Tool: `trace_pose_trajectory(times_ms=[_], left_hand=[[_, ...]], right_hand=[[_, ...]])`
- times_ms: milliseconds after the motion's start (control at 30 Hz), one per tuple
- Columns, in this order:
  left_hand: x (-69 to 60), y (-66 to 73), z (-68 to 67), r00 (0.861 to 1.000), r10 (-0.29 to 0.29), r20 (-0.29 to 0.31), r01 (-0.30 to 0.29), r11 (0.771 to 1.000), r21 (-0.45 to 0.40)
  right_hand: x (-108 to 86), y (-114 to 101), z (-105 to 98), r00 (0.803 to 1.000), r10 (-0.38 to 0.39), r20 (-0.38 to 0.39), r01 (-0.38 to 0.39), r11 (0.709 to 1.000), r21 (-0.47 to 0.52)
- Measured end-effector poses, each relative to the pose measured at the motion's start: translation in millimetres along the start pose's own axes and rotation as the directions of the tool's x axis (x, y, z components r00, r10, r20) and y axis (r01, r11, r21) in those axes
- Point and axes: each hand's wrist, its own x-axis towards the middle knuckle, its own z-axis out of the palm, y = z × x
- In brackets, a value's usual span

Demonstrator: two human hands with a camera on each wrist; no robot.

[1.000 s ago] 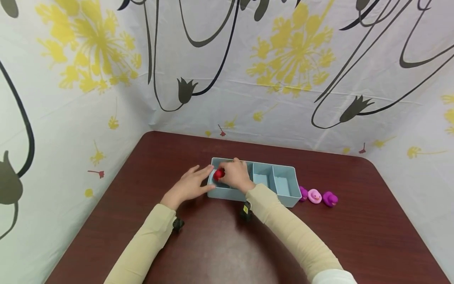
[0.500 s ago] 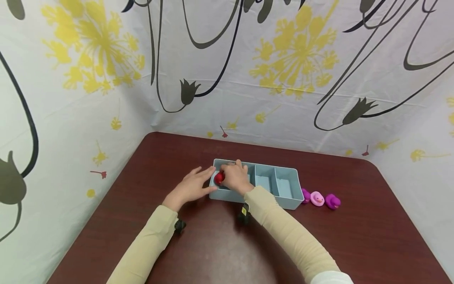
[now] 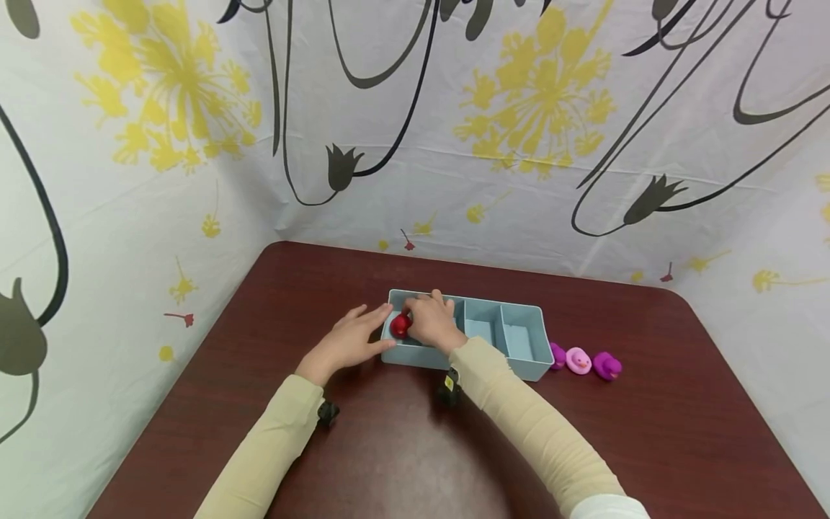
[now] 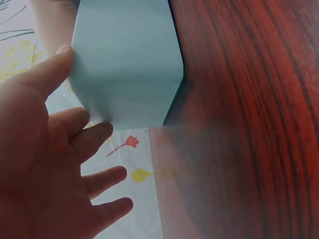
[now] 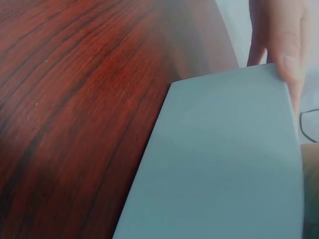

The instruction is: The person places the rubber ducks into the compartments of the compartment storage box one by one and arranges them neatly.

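Observation:
A pale blue box (image 3: 415,356) with several compartments lies lengthwise on the table. My right hand (image 3: 431,321) reaches into its leftmost compartment, fingers curled against a small round red thing (image 3: 400,326); the thumb and much of the grip are hidden, and its kind is unclear. At the box's left end, my left hand (image 3: 346,342) has its fingers spread. In the left wrist view, the left thumb and two fingertips (image 4: 103,130) touch the box (image 4: 127,59), while the other two fingers stand free. The box's outer wall (image 5: 224,159) fills much of the right wrist view.
Beside the box's right end sit a purple duck (image 3: 556,356) partly hidden by the box, a pink rubber duck (image 3: 578,361) and another purple duck (image 3: 607,366). The dark red table (image 3: 389,440) meets patterned cloth (image 3: 415,151) at the back and sides.
The red thing sits slightly lower in the leftmost compartment and more of it shows. My right hand has shifted a little to the right; my left hand stays at the box end.

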Motion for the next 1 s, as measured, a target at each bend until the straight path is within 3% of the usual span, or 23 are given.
trace_pose_trajectory(times_ms=[333, 667, 1000], left_hand=[[-1.9, 1.1, -0.2, 1.0, 0.01, 0.006, -0.01, 1.0, 0.016], [-0.8, 2.9, -2.2, 1.0, -0.016, 0.019, 0.015, 1.0, 0.015], [-0.7, 4.4, -1.9, 0.999, -0.031, 0.025, 0.031, 1.0, 0.0]], right_hand=[[-9.1, 6.0, -10.7, 0.995, -0.039, -0.097, 0.046, 0.997, 0.07], [-14.9, 18.0, -27.7, 0.974, -0.054, -0.222, 0.08, 0.99, 0.112], [-22.7, 39.6, -43.0, 0.979, 0.003, -0.202, 0.032, 0.985, 0.17]])
